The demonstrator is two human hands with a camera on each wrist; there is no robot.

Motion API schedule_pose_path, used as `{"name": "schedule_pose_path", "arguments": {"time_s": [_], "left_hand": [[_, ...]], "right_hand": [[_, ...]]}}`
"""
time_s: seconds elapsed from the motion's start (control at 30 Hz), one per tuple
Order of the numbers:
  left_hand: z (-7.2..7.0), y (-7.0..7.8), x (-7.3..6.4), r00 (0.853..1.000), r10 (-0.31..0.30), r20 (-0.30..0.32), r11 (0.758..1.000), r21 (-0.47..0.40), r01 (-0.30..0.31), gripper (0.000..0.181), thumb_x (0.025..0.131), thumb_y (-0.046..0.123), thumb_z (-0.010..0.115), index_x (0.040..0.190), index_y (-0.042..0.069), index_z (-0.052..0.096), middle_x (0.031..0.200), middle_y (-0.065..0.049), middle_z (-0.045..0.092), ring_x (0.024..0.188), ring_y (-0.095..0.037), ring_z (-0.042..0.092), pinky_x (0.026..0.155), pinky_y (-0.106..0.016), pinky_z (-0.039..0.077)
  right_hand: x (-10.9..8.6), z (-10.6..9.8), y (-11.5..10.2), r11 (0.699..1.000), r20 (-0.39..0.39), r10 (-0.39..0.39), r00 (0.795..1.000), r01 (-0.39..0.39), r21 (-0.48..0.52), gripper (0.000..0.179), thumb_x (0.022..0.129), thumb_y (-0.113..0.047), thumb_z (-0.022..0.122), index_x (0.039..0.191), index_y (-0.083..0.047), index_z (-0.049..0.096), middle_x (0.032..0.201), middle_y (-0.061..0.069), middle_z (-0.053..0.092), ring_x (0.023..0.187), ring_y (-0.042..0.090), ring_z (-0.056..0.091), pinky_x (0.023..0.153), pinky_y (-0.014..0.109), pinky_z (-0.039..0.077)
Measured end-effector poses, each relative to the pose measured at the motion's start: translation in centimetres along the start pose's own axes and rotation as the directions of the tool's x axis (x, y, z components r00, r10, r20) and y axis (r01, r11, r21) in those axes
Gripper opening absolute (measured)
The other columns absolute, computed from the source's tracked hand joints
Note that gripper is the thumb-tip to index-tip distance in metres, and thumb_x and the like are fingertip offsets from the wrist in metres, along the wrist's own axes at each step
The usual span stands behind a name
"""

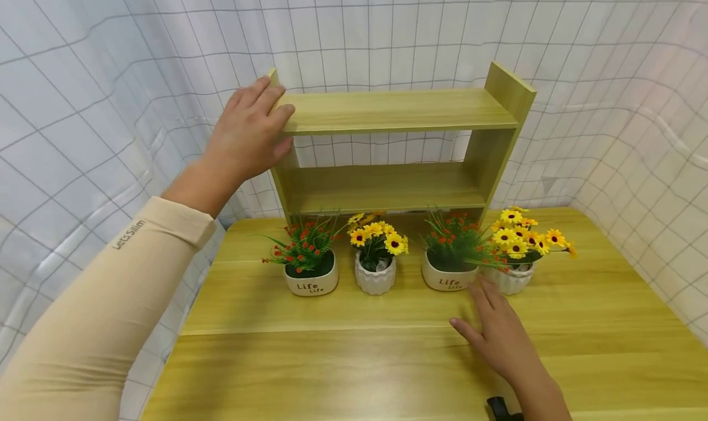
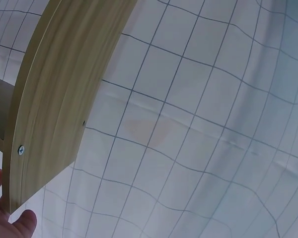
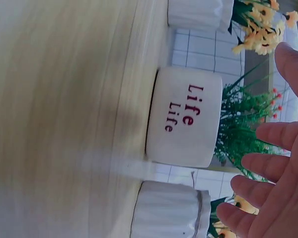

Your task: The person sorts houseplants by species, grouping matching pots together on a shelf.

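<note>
The wooden shelf (image 1: pixel 387 110) stood upright toward the back of the table (image 1: pixel 332 372), behind a row of potted plants (image 1: pixel 375 279). The left hand (image 1: pixel 251 126), fingers loosely spread, was at its upper left corner; a light, steady touch there seemed wise. The right hand (image 1: pixel 500 329) was wide and held nothing, near the right-hand Life pot (image 1: pixel 445 279), best handled by its firm white body, not its leaves.

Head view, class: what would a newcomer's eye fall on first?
Probably the yellow flowers in two white pots, which alternate with two red-flowered planters in a row across the table. Behind them, the pale wooden shelf stands out against the gridded backdrop.
</note>
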State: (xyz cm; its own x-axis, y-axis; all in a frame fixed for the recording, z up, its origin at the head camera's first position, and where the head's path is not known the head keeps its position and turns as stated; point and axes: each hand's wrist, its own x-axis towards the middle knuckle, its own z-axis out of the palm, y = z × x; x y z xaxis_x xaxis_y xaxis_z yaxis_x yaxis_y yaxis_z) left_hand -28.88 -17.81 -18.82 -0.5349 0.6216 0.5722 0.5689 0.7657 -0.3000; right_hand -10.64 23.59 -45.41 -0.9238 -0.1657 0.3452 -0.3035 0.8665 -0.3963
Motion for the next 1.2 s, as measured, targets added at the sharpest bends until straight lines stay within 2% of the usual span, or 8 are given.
{"name": "schedule_pose_path", "arguments": {"time_s": [0.2,0.33,0.43,0.53,0.73,0.93,1.07,1.2], "left_hand": [[0.1,-0.1,0.1,0.996,-0.006,0.091,0.999,0.037,0.003,0.034,0.087,0.015,0.072,0.114,-0.002,0.061,0.138,-0.024,0.051,0.135,-0.044,0.037,0.108,-0.058,0.032],[0.7,-0.1,-0.2,0.998,0.012,0.064,0.997,0.08,-0.017,0.026,0.086,0.015,0.071,0.104,-0.002,0.062,0.132,-0.024,0.054,0.13,-0.044,0.04,0.105,-0.058,0.035],[0.9,-0.2,-0.4,0.998,0.022,0.051,0.995,0.097,-0.027,0.024,0.086,0.014,0.07,0.103,-0.001,0.063,0.13,-0.024,0.055,0.13,-0.044,0.04,0.104,-0.058,0.035],[0.9,-0.1,-0.3,0.998,0.016,0.066,0.995,0.1,-0.023,0.026,0.087,0.016,0.07,0.105,-0.002,0.062,0.131,-0.023,0.055,0.132,-0.044,0.038,0.105,-0.058,0.034],[0.8,0.1,-0.2,0.993,-0.041,0.115,0.994,0.104,0.029,0.032,0.088,0.02,0.071,0.109,-0.001,0.062,0.133,-0.022,0.053,0.136,-0.042,0.033,0.108,-0.058,0.031],[1.0,0.1,-0.1,0.994,-0.03,0.105,0.993,0.12,0.017,0.031,0.087,0.019,0.071,0.109,-0.001,0.061,0.133,-0.022,0.053,0.135,-0.042,0.034,0.105,-0.059,0.033],[0.9,0.1,-0.1,0.996,-0.032,0.083,0.992,0.126,0.021,0.029,0.087,0.018,0.071,0.107,-0.001,0.061,0.135,-0.024,0.052,0.135,-0.044,0.035,0.106,-0.058,0.032],[0.8,0.1,-0.1,0.998,-0.035,0.052,0.995,0.094,0.03,0.029,0.086,0.022,0.071,0.104,0.0,0.063,0.135,-0.025,0.052,0.136,-0.043,0.035,0.106,-0.058,0.032]], "right_hand": [[-0.2,-0.3,0.7,1.0,-0.031,-0.007,1.0,0.007,0.006,0.075,0.088,-0.037,0.075,0.142,0.004,0.045,0.149,0.029,0.035,0.135,0.049,0.033,0.1,0.066,0.034],[-0.4,-0.6,1.2,1.0,-0.027,0.015,1.0,-0.014,0.024,0.076,0.089,-0.037,0.074,0.144,0.005,0.042,0.15,0.03,0.033,0.136,0.05,0.032,0.1,0.068,0.033],[-0.6,-0.8,1.5,0.998,-0.015,0.038,0.999,-0.038,0.041,0.078,0.091,-0.037,0.072,0.146,0.007,0.039,0.151,0.033,0.031,0.136,0.053,0.03,0.099,0.07,0.032],[-0.6,-1.0,1.8,0.998,-0.016,0.052,0.999,-0.051,0.046,0.078,0.091,-0.037,0.072,0.146,0.007,0.039,0.151,0.033,0.03,0.136,0.054,0.029,0.098,0.071,0.032],[-0.4,-1.8,2.8,0.993,-0.029,0.097,0.995,-0.094,0.075,0.077,0.093,-0.035,0.07,0.147,0.007,0.036,0.151,0.033,0.029,0.134,0.057,0.028,0.097,0.073,0.03],[-0.4,-2.7,4.1,0.982,-0.061,0.182,0.981,-0.177,0.069,0.073,0.096,-0.035,0.066,0.146,0.009,0.036,0.147,0.038,0.031,0.131,0.06,0.029,0.097,0.073,0.028],[-0.2,-3.2,4.6,0.968,-0.089,0.249,0.964,-0.245,0.05,0.073,0.096,-0.037,0.065,0.142,0.012,0.038,0.144,0.039,0.033,0.128,0.06,0.031,0.096,0.073,0.029],[-0.1,-3.5,5.2,0.952,-0.102,0.304,0.947,-0.299,0.058,0.076,0.096,-0.038,0.064,0.143,0.014,0.036,0.143,0.04,0.033,0.128,0.061,0.032,0.097,0.072,0.03]]}}
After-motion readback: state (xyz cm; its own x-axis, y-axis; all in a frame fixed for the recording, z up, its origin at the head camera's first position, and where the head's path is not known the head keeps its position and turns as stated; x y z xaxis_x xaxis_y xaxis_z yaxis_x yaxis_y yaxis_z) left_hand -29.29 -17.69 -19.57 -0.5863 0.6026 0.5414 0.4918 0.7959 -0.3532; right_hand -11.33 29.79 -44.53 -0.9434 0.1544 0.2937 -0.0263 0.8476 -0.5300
